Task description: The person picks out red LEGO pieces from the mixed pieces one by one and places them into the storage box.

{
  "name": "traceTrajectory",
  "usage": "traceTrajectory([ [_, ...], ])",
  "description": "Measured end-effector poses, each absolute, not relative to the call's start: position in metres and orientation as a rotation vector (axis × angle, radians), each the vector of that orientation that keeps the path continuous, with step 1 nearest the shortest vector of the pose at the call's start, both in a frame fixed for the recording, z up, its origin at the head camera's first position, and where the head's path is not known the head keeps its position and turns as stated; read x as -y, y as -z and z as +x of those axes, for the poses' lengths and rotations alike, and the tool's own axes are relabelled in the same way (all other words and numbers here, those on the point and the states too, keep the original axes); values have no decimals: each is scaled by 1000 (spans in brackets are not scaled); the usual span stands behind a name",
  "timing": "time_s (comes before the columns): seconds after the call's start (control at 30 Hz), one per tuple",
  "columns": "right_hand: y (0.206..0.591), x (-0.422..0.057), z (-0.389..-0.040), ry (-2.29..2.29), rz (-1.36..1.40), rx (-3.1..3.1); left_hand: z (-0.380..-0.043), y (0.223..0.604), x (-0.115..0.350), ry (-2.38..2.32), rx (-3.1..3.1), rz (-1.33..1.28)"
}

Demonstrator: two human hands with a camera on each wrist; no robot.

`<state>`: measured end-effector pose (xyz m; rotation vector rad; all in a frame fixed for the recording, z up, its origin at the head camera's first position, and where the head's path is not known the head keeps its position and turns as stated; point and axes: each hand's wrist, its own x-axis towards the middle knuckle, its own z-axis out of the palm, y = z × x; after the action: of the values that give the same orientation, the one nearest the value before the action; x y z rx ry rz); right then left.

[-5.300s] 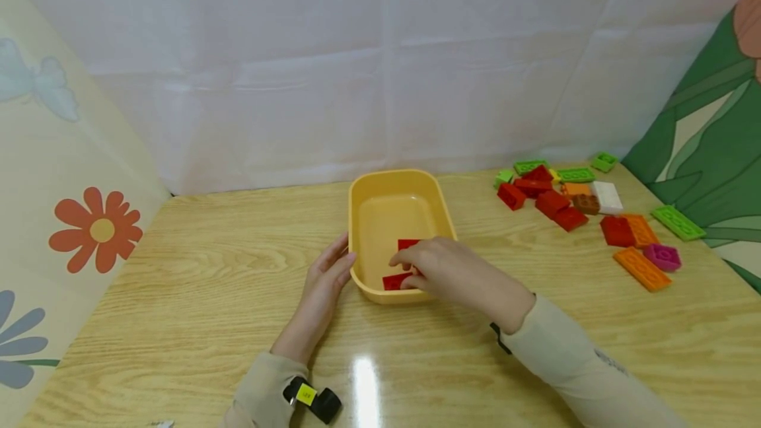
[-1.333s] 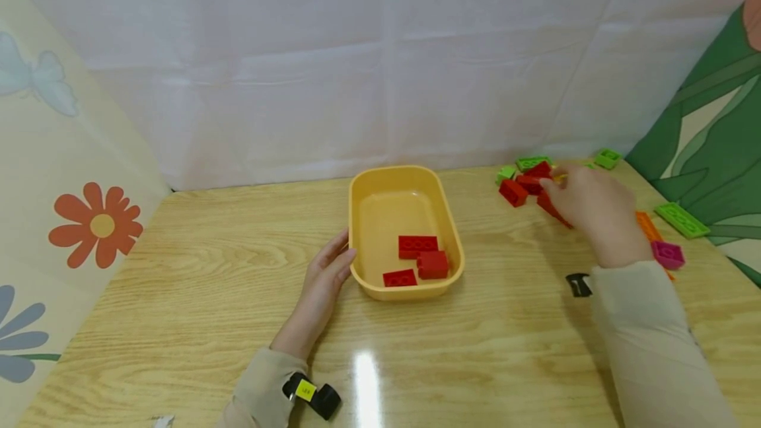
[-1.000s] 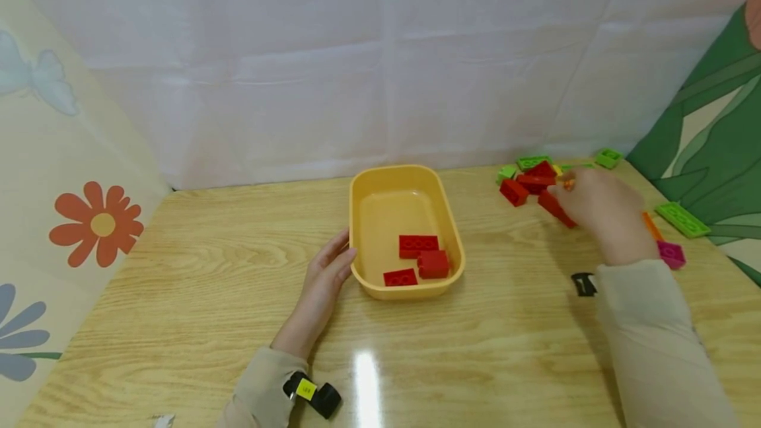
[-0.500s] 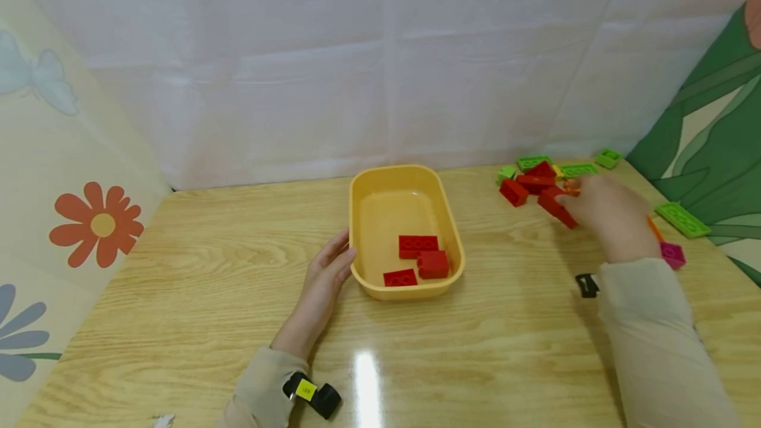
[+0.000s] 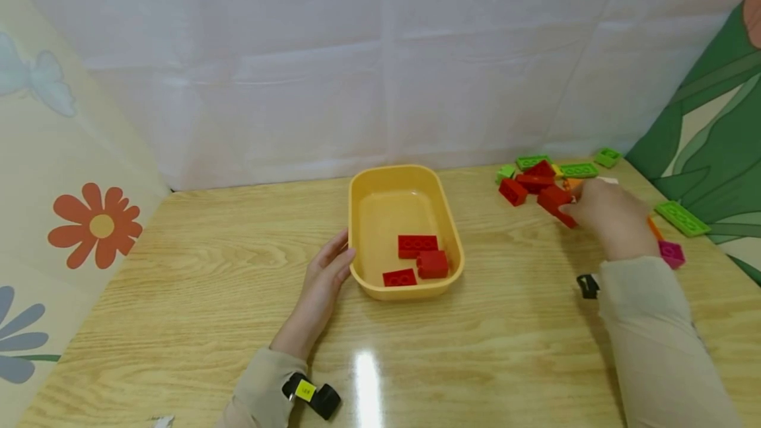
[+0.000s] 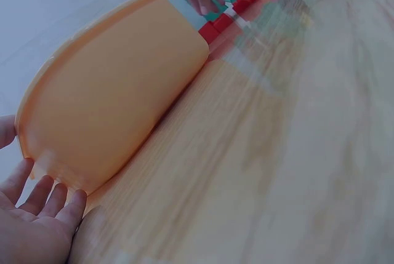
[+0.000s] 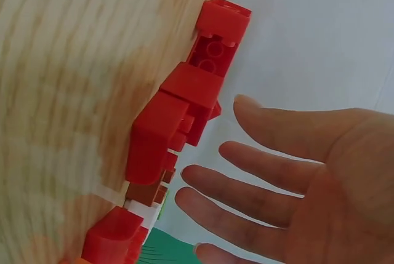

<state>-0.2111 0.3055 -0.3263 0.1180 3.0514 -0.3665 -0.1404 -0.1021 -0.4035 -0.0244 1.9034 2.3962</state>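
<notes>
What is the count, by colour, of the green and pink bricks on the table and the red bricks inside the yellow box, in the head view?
Green bricks: 5
Pink bricks: 1
Red bricks in the yellow box: 3
Total: 9

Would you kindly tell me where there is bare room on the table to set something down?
Bare tabletop lies between the flower-painted wall and the left grip, and between the yellow tray and the right sleeve. The tray's far end is free too. The far right is crowded, where bricks lie by the right grip.
</notes>
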Motion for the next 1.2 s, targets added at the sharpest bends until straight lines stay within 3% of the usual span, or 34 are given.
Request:
traceTrajectory([
  [1.2,346,-312,-217,308,210,-2920,-140,403,102,-2387,-1915,6],
])
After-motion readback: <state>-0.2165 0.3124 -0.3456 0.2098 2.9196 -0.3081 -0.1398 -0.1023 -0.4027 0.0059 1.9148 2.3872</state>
